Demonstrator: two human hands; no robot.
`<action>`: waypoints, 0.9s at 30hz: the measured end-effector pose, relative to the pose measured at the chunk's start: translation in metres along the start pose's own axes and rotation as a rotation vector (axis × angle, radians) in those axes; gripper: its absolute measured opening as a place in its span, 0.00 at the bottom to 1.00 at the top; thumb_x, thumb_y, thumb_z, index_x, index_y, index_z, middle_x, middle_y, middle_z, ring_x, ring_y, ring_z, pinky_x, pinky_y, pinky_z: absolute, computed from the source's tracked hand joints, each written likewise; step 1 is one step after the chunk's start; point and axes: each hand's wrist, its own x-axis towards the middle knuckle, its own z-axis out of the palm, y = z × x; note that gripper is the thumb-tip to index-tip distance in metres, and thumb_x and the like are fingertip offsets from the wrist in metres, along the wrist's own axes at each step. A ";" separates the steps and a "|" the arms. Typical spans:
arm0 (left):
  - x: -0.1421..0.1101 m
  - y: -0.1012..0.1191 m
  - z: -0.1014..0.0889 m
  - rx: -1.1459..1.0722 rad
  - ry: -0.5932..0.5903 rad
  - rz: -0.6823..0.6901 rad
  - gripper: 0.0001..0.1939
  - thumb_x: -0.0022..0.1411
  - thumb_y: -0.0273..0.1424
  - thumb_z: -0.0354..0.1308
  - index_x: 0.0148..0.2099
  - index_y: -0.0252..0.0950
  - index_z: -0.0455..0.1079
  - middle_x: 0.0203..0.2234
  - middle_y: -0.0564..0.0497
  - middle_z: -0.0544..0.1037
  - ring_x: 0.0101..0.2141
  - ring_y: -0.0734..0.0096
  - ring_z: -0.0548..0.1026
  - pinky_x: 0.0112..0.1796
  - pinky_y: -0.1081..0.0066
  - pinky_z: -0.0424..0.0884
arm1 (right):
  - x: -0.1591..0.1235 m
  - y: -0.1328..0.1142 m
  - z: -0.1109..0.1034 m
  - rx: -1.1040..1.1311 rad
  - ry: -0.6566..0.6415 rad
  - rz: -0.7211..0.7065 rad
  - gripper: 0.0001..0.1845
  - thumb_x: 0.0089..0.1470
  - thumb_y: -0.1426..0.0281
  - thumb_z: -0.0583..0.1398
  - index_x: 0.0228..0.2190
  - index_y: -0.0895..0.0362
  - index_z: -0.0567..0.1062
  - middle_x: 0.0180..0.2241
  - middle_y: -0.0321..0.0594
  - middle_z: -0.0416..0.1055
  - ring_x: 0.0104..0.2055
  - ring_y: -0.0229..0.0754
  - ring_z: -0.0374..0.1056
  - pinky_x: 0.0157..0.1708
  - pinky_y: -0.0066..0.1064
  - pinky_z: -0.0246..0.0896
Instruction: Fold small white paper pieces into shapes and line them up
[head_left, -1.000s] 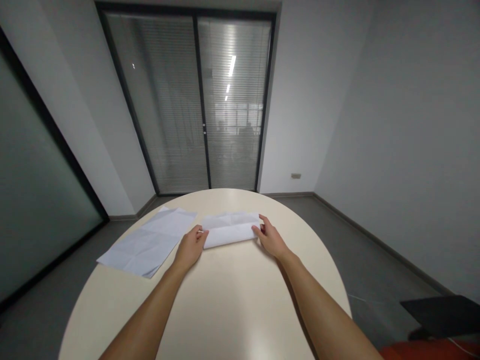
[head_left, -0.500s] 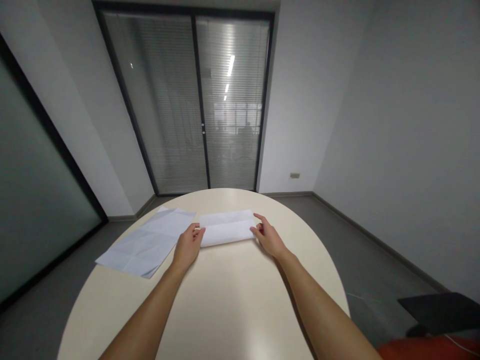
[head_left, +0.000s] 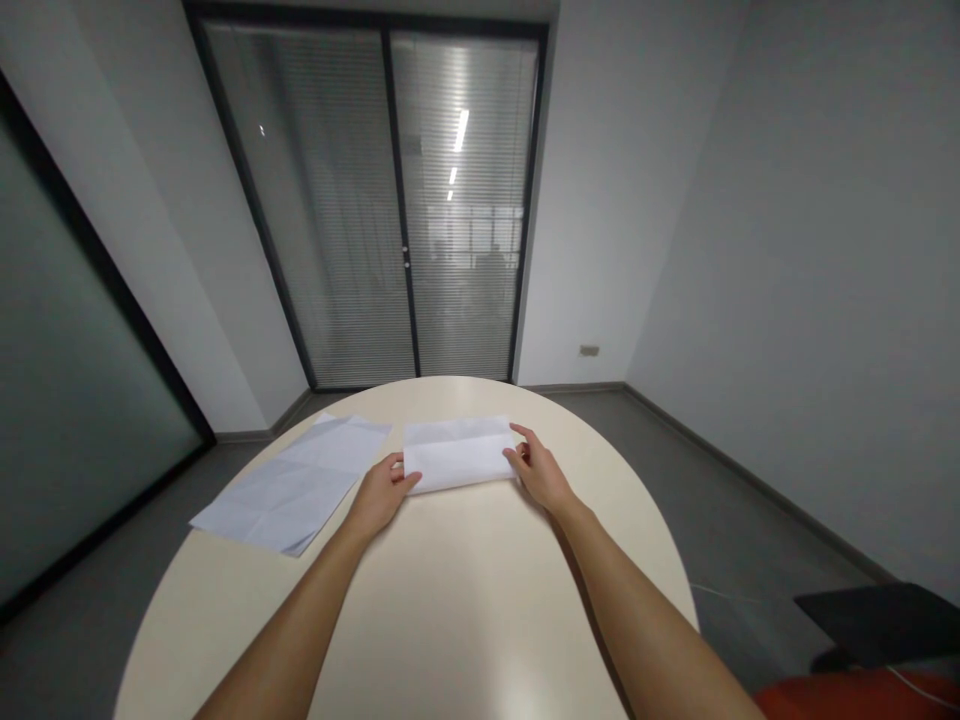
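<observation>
Above the round table, both hands, left and right, pinch the folded paper; uneven tugging could skew its crease.

Head cam only: worn on person's head, looks fwd & down across round table twd glass doors.

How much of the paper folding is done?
The strip already looks folded, with a crease along it. The left hand pinches one end; the right hand is at the other. The sheets beside it lie creased but spread out, so perhaps those are left.
</observation>
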 end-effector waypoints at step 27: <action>0.004 -0.013 -0.005 0.265 0.061 0.028 0.19 0.57 0.39 0.61 0.49 0.36 0.70 0.31 0.47 0.84 0.28 0.64 0.79 0.28 0.73 0.68 | -0.003 0.006 -0.011 0.072 -0.206 0.092 0.36 0.58 0.59 0.62 0.63 0.57 0.61 0.26 0.31 0.66 0.28 0.38 0.61 0.30 0.29 0.56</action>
